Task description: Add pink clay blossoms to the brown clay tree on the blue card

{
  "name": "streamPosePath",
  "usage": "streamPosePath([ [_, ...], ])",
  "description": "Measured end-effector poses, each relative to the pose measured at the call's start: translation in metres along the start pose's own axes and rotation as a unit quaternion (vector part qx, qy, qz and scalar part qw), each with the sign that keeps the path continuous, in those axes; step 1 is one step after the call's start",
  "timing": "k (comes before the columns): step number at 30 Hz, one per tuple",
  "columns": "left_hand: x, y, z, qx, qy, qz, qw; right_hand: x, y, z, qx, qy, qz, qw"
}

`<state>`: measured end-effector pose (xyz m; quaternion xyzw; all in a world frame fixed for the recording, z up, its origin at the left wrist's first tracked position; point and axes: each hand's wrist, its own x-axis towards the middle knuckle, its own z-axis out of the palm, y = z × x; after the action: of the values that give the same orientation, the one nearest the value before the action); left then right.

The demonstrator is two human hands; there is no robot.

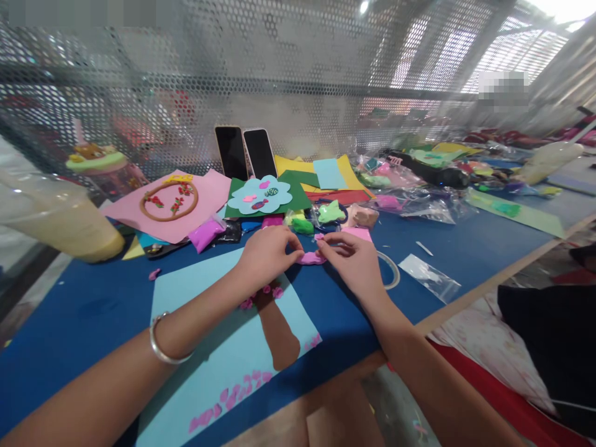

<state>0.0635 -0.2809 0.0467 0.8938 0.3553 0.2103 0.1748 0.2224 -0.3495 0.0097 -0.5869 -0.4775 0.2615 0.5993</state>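
A strip of pink modelling clay (311, 258) lies on the blue table between my hands. My left hand (267, 251), with a silver bangle on its wrist, has curled fingers and holds the strip's left end with thumb and fingertip. Between the thumb and forefinger of my right hand (354, 259) is a small pinch of pink clay, just above the strip's right end. Under my left forearm is a light blue sheet (186, 298) with a brown trunk shape (279, 338). Small pink clay bits (233, 394) dot its lower edge, and pink blossoms (278, 292) sit near the trunk's top.
Two phones (259, 152) lean against the perforated metal screen. Clay packets (206, 234), a pink sheet with a brown ring (168, 200) and a blue cloud cutout (259, 195) lie behind my hands. A tape roll (395, 273) and plastic bag (429, 277) are right; a drink cup (69, 220) stands left.
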Motion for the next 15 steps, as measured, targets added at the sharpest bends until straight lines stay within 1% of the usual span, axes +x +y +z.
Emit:
streamPosePath([
  [2, 0.0, 0.0, 0.0, 0.003, -0.005, 0.01, 1.0, 0.001, 0.001, 0.0, -0.01, -0.005, 0.001, 1.0],
  [7, 0.001, -0.001, 0.002, 0.034, -0.048, 0.016, 0.998, 0.0, 0.0, -0.001, -0.028, -0.013, -0.001, 1.0],
  [9, 0.002, -0.003, 0.003, 0.006, -0.058, 0.004, 0.998, 0.0, -0.001, 0.0, -0.038, -0.013, -0.003, 0.999],
  [12, 0.005, -0.01, 0.002, -0.066, -0.066, -0.031, 0.995, -0.001, -0.002, 0.0, -0.051, -0.01, -0.008, 0.999],
  [13, 0.007, -0.012, 0.001, -0.089, -0.065, -0.043, 0.993, -0.001, -0.003, 0.001, -0.053, -0.01, -0.006, 0.999],
  [15, 0.009, -0.016, -0.001, -0.134, -0.04, -0.062, 0.988, -0.001, -0.003, 0.001, -0.052, -0.009, -0.001, 0.999],
])
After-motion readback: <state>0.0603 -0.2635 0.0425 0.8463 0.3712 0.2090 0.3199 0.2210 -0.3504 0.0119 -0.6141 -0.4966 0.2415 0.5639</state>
